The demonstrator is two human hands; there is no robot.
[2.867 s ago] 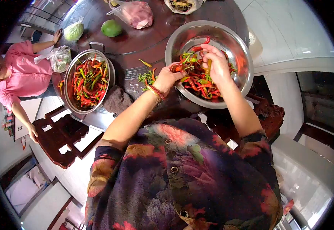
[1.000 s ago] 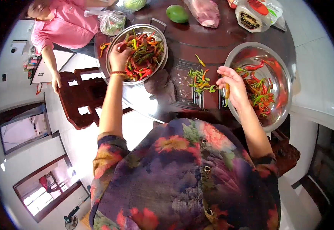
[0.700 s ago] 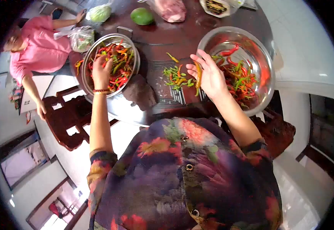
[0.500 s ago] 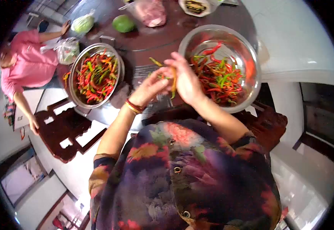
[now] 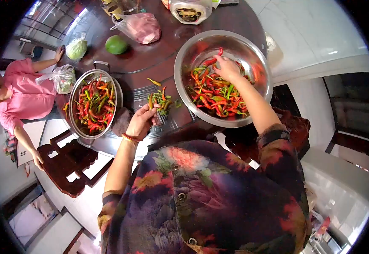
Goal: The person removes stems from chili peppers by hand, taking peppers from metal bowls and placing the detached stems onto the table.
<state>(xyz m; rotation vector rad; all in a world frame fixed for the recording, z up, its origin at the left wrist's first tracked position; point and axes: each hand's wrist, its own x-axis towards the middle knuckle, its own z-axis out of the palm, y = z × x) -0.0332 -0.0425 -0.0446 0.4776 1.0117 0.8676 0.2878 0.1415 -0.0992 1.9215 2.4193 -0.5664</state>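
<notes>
My left hand (image 5: 141, 121) is closed on a yellow-brown chili (image 5: 151, 101), held upright beside a small pile of green stems and chilies (image 5: 164, 103) on the dark table. My right hand (image 5: 227, 67) reaches into the large steel bowl (image 5: 181, 84), its fingers closed at a red chili (image 5: 210, 62). Red and green chilies (image 5: 218, 99) fill the near side of that bowl. At the left, a two-handled steel pan (image 5: 116, 99) holds many more chilies (image 5: 94, 103).
A dark cloth (image 5: 122, 122) lies beside the pan. Farther back are a green mango (image 5: 116, 45), bagged meat (image 5: 144, 28), a cabbage (image 5: 76, 49), a bagged vegetable (image 5: 63, 79) and a jar (image 5: 190, 10). A person in pink (image 5: 27, 91) touches the table and a carved chair (image 5: 63, 163).
The yellow-brown chili has passed from my right hand to my left, which earlier came over from the pan. My right hand has moved into the large bowl. The view has shifted.
</notes>
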